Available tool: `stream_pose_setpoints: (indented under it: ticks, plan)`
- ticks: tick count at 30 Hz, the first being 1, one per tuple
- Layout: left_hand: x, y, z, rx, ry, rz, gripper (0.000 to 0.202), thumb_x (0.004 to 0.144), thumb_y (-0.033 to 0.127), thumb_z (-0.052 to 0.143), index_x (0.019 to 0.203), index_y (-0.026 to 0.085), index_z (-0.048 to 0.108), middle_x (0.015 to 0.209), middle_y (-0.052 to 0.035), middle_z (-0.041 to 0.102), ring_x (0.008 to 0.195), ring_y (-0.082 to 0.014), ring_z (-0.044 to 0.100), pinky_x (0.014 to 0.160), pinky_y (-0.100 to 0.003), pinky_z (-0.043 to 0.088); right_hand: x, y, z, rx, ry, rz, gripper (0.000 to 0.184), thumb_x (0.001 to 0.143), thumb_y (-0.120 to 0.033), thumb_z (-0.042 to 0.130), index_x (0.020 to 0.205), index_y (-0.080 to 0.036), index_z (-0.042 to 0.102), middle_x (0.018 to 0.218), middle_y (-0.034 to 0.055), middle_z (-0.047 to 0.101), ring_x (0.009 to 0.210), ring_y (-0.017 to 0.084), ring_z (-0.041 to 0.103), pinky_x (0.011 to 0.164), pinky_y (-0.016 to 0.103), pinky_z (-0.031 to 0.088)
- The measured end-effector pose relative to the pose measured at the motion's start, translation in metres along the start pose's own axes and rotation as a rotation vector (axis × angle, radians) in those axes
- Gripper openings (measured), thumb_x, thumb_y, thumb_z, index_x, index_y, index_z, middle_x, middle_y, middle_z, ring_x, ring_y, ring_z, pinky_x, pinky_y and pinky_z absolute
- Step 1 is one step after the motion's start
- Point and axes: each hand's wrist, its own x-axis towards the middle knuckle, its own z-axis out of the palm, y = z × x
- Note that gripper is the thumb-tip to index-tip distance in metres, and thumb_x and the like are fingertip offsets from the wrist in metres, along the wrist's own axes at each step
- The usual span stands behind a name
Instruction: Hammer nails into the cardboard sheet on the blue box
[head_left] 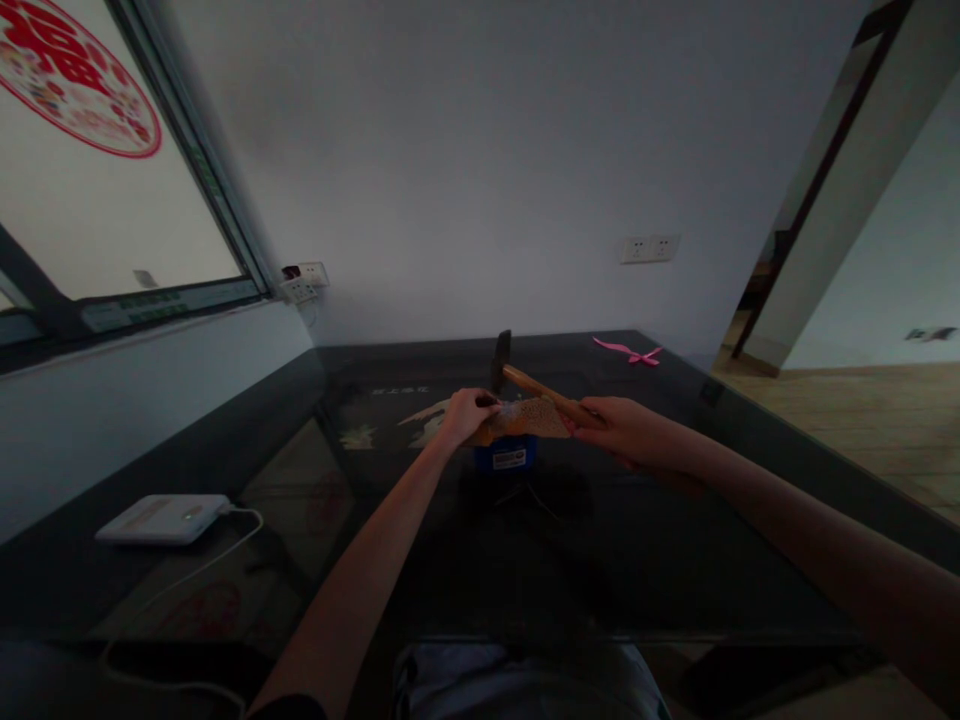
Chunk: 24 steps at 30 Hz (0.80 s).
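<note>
My right hand [616, 428] is wrapped around the wooden handle of a hammer [544, 388]. The dark hammer head points up, just beyond my left hand. Under the handle, a tan and orange speckled flat piece [541, 412] rests over a small blue box [506, 455] with a white label. My left hand [466, 414] is closed at the left end of this piece, fingers pinched together beside the hammer head. What lies between those fingertips is too small and dark to tell.
The pieces sit on a dark glossy table [675, 560]. A white power bank [169, 520] with a white cable lies at the left. A pink ribbon-like strip [637, 355] lies at the back right. Behind stands a wall with sockets [650, 249]; a window is on the left.
</note>
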Motion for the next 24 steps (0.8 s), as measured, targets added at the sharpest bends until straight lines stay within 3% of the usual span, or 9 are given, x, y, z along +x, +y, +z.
stream_pose_setpoints:
  ticks: [4,8,15,24]
  plan:
    - [0.0,0.0,0.0,0.015,-0.005,-0.004,0.014,0.072,0.021,0.063,0.082,0.015,0.07,0.081,-0.0052,0.07,0.075,-0.0174,0.063,0.072,-0.027,0.047,0.001,0.001,0.0,-0.006,0.001,0.025,0.012,0.08,-0.026,0.049,0.085,-0.015,0.049,0.055,-0.0031,0.048,0.034,0.007,0.046,0.03,0.018,0.034]
    - [0.001,-0.001,0.0,0.022,-0.009,-0.018,0.017,0.072,0.024,0.063,0.084,0.013,0.07,0.082,-0.0061,0.07,0.075,-0.0183,0.063,0.072,-0.027,0.047,0.002,-0.001,0.002,-0.029,-0.065,0.021,0.02,0.081,-0.024,0.047,0.099,-0.013,0.048,0.057,-0.0032,0.049,0.036,0.007,0.047,0.032,0.017,0.036]
    - [0.0,0.001,0.0,-0.025,-0.004,0.022,0.013,0.072,0.019,0.062,0.081,0.013,0.07,0.08,-0.0062,0.07,0.074,-0.0172,0.063,0.071,-0.026,0.046,0.0,0.001,0.001,0.003,-0.023,0.044,0.015,0.082,-0.029,0.048,0.087,-0.015,0.047,0.055,-0.0042,0.047,0.035,0.006,0.046,0.032,0.017,0.035]
    - [0.004,-0.014,0.001,-0.159,0.002,0.035,0.02,0.071,0.028,0.064,0.085,0.014,0.068,0.084,-0.0063,0.07,0.076,-0.0177,0.063,0.072,-0.027,0.048,-0.003,0.013,0.01,0.08,-0.031,-0.016,0.022,0.081,-0.028,0.047,0.099,-0.015,0.046,0.056,-0.0057,0.046,0.035,0.007,0.046,0.03,0.018,0.036]
